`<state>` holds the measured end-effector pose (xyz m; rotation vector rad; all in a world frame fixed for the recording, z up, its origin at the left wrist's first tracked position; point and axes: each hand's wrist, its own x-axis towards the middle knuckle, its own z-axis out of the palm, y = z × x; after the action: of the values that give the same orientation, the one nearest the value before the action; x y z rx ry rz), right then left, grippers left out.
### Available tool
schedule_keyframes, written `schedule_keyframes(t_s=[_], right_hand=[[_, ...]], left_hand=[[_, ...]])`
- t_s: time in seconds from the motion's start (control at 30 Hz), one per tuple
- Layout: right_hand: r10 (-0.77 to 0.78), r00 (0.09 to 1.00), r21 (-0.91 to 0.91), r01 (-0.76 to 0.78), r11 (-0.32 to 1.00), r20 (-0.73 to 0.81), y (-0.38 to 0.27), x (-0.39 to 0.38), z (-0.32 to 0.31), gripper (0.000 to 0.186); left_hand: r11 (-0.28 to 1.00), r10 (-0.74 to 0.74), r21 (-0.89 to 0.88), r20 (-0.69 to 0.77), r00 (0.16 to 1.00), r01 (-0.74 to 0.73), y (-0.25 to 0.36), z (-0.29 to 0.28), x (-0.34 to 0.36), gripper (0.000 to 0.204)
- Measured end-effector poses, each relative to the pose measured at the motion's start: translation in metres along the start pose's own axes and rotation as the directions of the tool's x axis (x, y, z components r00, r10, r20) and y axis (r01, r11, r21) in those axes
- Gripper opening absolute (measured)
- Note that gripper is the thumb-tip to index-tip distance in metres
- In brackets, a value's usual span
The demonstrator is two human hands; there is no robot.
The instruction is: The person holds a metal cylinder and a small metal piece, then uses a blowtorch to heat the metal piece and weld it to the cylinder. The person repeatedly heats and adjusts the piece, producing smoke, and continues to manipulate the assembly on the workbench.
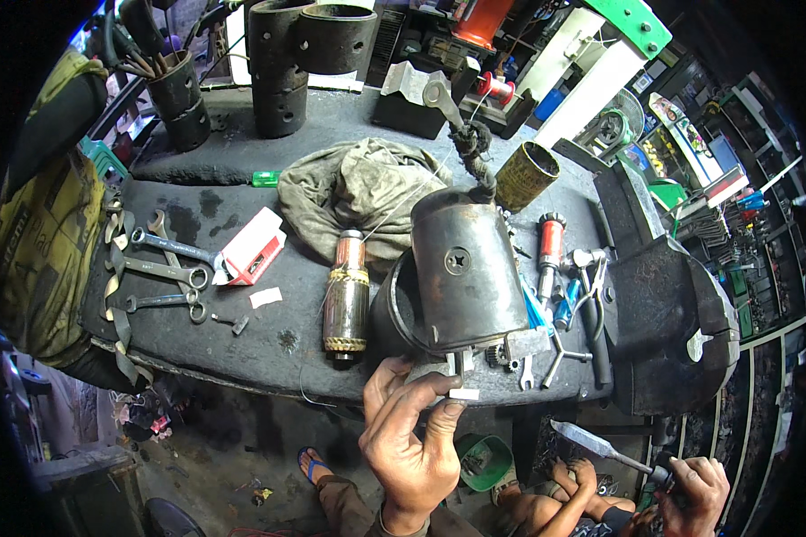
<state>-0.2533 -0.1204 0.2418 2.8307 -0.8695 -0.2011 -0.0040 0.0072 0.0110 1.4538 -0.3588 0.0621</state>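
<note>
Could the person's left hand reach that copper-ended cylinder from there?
Probably yes: the left hand is close to the copper-ended cylinder, and nothing visible blocks the way, though it might first have to release the small pale piece.

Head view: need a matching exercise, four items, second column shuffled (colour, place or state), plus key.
Column one
1. cloth
2. small box
3. left hand
4. flat-tipped tool

Column two
A. pinching a small pale piece
B. held in the right hand
C. bunched up on the bench
D. red and white

Pairs: 1-C, 2-D, 3-A, 4-B
</note>
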Motion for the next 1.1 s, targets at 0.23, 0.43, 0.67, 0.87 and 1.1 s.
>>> schedule_keyframes(t_s=[0.23,0.43,0.67,0.87,1.1], right_hand=[[0.011,1.000,-0.005,-0.011,1.000,0.011,-0.003,0.002,0.001,0.040],[0.038,0.999,0.075,-0.038,0.996,0.011,0.002,-0.003,0.005,0.042],[0.141,0.984,0.323,-0.168,0.931,0.105,0.015,-0.009,0.030,0.040],[0.221,0.963,0.492,-0.268,0.828,0.153,0.029,-0.013,0.054,0.036],[0.184,0.965,0.579,-0.260,0.773,0.188,0.055,-0.022,0.090,0.038]], left_hand=[[1.000,0.001,0.014,0.011,1.000,-0.001,0.001,0.000,0.000,0.015],[0.999,-0.035,-0.043,-0.028,0.999,0.033,0.003,0.003,-0.001,0.015],[0.994,-0.071,-0.088,-0.068,0.995,0.065,0.003,0.008,-0.004,0.016],[0.975,-0.173,-0.154,-0.075,0.982,0.160,0.005,0.009,-0.009,0.017],[0.965,-0.241,-0.121,-0.056,0.969,0.233,0.006,0.002,-0.014,0.022]])
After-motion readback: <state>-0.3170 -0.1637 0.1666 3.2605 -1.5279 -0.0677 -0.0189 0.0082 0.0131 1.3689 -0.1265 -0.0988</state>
